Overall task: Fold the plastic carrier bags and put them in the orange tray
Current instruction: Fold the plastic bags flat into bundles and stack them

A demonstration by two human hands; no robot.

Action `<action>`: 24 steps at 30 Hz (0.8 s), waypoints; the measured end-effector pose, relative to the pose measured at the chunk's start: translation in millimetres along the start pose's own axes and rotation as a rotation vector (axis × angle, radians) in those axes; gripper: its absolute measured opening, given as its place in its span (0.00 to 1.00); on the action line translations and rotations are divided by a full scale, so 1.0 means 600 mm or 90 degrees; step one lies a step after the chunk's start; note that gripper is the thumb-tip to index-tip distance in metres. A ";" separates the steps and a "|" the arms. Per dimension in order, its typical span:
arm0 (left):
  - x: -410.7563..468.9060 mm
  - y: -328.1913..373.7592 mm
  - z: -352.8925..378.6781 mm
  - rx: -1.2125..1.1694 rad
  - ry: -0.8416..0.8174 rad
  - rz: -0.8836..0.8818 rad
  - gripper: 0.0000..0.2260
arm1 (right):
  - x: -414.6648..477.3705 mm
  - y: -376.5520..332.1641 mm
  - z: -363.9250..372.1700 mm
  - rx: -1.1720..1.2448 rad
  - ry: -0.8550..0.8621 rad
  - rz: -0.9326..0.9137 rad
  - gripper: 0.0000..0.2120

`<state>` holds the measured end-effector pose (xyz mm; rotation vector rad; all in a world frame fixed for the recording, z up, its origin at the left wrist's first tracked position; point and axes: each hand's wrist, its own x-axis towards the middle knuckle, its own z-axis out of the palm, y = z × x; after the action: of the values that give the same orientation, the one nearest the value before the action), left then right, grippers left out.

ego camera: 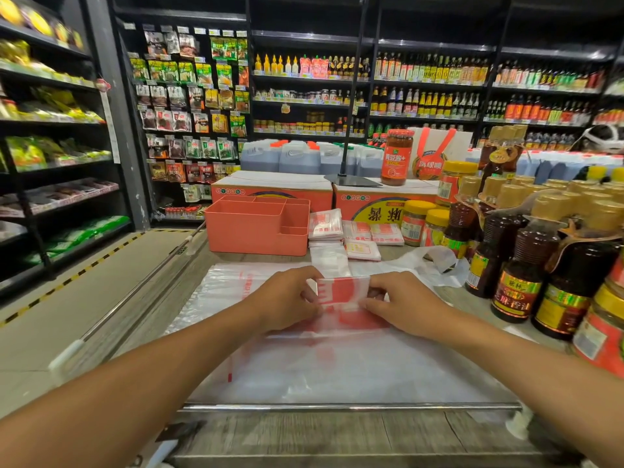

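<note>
- Left hand [290,300]: centre of frame, fingers curled, thumb and fingertips pinching the left edge of a part-folded carrier bag [344,292].
- Right hand [401,300]: just right of centre, fingers curled, pinching the right edge of the same bag.
- Part-folded carrier bag: translucent white plastic with red print, folded into a narrow band and held between the two hands, low over the counter.
- Flat carrier bags [337,366]: clear-white sheets with red print, spread under both hands, reaching down to a metal rail [337,407] in the lower frame.
- Loose carrier bag [435,261]: crumpled, handles showing, right of the hands.
- Folded bags [326,226]: small white-and-red stacks above the hands, just right of the tray.
- Orange tray [250,231]: plastic, with several compartments, upper left of the hands; no bags are visible inside from this angle.
- Sesame oil bottles [520,265]: dark, gold-capped, crowded along the right edge.
- Yellow-lidded jars [417,221]: between the folded bags and the bottles.
- Cardboard boxes [270,187]: orange and white, behind the tray, one bearing a red sauce jar [396,157].
- Store shelving [422,76]: stocked with bottles and packets across the upper frame.
</note>
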<state>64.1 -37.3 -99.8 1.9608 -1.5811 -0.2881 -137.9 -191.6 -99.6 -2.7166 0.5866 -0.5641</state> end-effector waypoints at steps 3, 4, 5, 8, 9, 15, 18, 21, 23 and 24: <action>0.001 -0.003 0.001 -0.067 0.004 -0.032 0.15 | -0.001 -0.004 0.001 0.033 0.002 0.028 0.09; 0.000 -0.004 0.001 -0.082 0.006 -0.040 0.15 | 0.000 -0.004 0.002 0.039 0.002 0.036 0.10; 0.000 -0.004 0.001 -0.095 0.006 -0.050 0.15 | 0.000 -0.004 0.003 0.045 -0.002 0.043 0.11; -0.001 -0.002 0.001 -0.150 -0.011 -0.081 0.16 | 0.000 -0.007 0.004 0.081 -0.005 0.053 0.10; -0.001 -0.002 0.000 -0.165 -0.018 -0.095 0.16 | -0.001 -0.009 0.003 0.102 -0.003 0.060 0.08; 0.002 0.000 0.005 -0.124 -0.005 -0.123 0.20 | -0.001 -0.023 0.002 0.162 0.011 0.131 0.13; -0.001 0.005 0.009 -0.112 0.013 -0.114 0.19 | 0.001 -0.028 0.005 0.130 0.026 0.144 0.17; -0.003 0.010 0.011 -0.116 0.023 -0.093 0.15 | 0.003 -0.033 0.006 0.107 0.051 0.147 0.15; -0.003 0.015 0.012 -0.108 0.029 -0.082 0.12 | 0.004 -0.033 0.006 0.110 0.060 0.163 0.10; -0.003 0.016 0.012 -0.097 0.036 -0.076 0.12 | 0.005 -0.033 0.006 0.117 0.063 0.170 0.08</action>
<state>51.8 -38.8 -100.4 1.9304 -1.3674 -0.3858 -127.0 -175.0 -94.7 -2.3995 0.8622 -0.6488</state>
